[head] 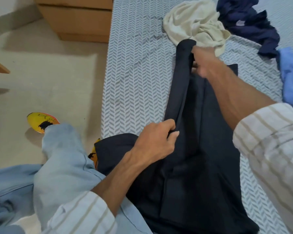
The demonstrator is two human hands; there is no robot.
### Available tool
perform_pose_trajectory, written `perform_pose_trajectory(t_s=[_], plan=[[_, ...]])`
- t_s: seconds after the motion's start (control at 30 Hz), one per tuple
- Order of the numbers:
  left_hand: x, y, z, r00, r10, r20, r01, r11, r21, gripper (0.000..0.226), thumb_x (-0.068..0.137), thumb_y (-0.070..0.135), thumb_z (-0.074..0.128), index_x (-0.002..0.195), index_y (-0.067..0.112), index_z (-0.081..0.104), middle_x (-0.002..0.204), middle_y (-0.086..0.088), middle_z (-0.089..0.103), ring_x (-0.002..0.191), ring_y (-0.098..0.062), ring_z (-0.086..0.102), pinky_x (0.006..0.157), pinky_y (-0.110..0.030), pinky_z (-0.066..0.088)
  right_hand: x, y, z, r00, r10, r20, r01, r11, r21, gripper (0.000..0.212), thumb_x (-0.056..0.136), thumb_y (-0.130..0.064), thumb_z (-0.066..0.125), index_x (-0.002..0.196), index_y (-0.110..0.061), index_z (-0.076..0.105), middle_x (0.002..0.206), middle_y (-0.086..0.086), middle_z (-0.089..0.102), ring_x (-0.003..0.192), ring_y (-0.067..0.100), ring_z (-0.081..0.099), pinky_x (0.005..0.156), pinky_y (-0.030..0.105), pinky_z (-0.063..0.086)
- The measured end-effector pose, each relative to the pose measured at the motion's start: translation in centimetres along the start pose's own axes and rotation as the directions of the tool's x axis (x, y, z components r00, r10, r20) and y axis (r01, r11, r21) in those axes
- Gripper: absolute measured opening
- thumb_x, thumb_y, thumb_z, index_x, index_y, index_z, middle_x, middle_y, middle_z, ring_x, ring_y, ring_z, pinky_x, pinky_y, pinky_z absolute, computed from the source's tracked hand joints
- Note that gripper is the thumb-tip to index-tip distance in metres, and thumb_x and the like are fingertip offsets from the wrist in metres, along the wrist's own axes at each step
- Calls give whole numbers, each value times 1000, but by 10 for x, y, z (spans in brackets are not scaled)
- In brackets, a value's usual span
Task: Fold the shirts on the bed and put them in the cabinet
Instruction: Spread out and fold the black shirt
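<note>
The long black matte cloth shirt (193,149) lies on the bed with the grey-and-white herringbone sheet (134,73), its long axis running from the near edge away toward the crumpled cream shirt (196,22). The left hand (156,141) pinches a lengthwise fold at the shirt's middle, fingers curled in a tight grip. The right hand (205,61) clenches the same fold at the far end.

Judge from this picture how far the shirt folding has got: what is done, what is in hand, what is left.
Done: no folded shirt is visible. In hand: the left hand and right hand both grip a fold along the black shirt on the bed. Left: the cream shirt, navy shirt and light blue garment lie crumpled beyond it; nothing is visibly stored.
</note>
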State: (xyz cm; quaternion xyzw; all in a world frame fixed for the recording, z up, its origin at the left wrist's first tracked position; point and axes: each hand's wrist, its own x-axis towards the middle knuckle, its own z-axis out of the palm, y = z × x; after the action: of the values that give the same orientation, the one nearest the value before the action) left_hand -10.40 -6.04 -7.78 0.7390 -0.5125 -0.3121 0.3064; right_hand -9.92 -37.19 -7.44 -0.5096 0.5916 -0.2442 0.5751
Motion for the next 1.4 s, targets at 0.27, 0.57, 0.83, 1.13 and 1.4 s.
perform_pose_trajectory(t_s=[0.27,0.57,0.83,1.13,1.4], plan=[[23,48,55,989,14,145,-21,999,48,25,97,36,58,80,20,52,62,5,56,61,-14,55,67,-38,55,18,38,-77,988,7,-156,-48,966,-256,12,87,-8,54,95,-16,59,78,4,55,63,17,50,52,26,43],[26,33,90,966,-152,210,114,977,183,15,94,34,63,91,23,53,80,3,65,79,-21,63,77,-39,57,37,70,-87,991,-108,-78,83,961,-265,17,92,-16,61,77,-24,61,79,-4,61,61,11,52,47,21,41],[25,41,99,964,-187,187,154,972,180,14,96,33,59,96,18,59,69,4,63,69,-15,63,73,-37,59,48,49,-88,997,-77,8,77,991,-105,15,88,-17,73,77,-17,62,80,-1,66,66,11,62,54,20,52],[26,47,114,982,-149,114,106,942,319,22,101,39,52,106,18,54,81,2,63,80,-22,66,68,-34,48,88,72,-79,983,-162,-86,143,970,-196,21,82,-23,76,102,-25,79,96,-8,76,89,7,71,80,24,60],[29,49,116,972,-199,126,145,928,343,22,102,37,50,108,17,55,89,0,67,85,-22,65,66,-32,39,68,61,-87,988,-151,10,151,981,-125,44,75,-26,85,117,-20,71,95,-5,73,85,9,71,66,21,56]])
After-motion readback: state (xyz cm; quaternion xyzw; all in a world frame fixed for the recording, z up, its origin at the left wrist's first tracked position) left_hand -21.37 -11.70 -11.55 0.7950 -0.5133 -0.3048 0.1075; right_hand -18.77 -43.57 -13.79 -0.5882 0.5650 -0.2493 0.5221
